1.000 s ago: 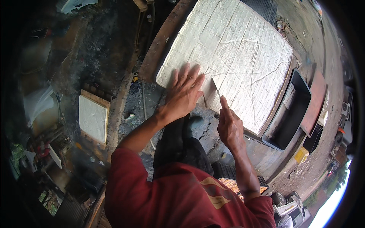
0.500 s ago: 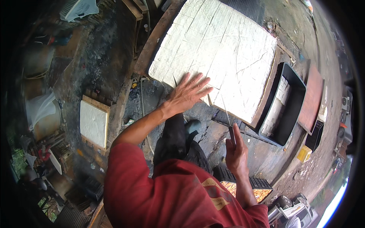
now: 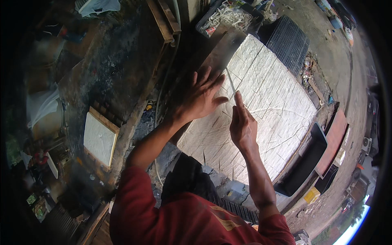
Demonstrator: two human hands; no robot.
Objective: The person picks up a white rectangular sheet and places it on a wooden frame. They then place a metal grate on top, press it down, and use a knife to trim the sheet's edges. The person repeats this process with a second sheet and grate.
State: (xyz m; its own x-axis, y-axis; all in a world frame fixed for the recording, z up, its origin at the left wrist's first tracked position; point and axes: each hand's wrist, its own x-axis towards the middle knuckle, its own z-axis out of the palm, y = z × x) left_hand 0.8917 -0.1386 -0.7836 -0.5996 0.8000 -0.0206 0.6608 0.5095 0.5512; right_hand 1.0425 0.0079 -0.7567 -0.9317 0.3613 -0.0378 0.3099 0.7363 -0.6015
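A large white slab, apparently tofu (image 3: 281,102), lies on a wooden board (image 3: 222,47) in front of me, its top crossed by cut lines. My right hand (image 3: 244,128) is closed round the handle of a thin knife (image 3: 231,81). The blade points away from me, its tip near the slab's far left edge. My left hand (image 3: 199,100) lies palm down with its fingers spread, at the left edge of the slab and beside the blade. Narrow cut points show along the slab's near edge.
Right of the slab stands a black crate (image 3: 304,161), beside a reddish board (image 3: 331,134) and a yellow container (image 3: 312,195). A smaller white slab (image 3: 99,136) rests on wood at left. Beyond the board are a tub of whitish strips (image 3: 230,18) and a black slotted panel (image 3: 289,45).
My right hand has carried the knife from the slab's near edge to its far left edge. My left hand has moved slightly farther away from me. The view has shifted and turned.
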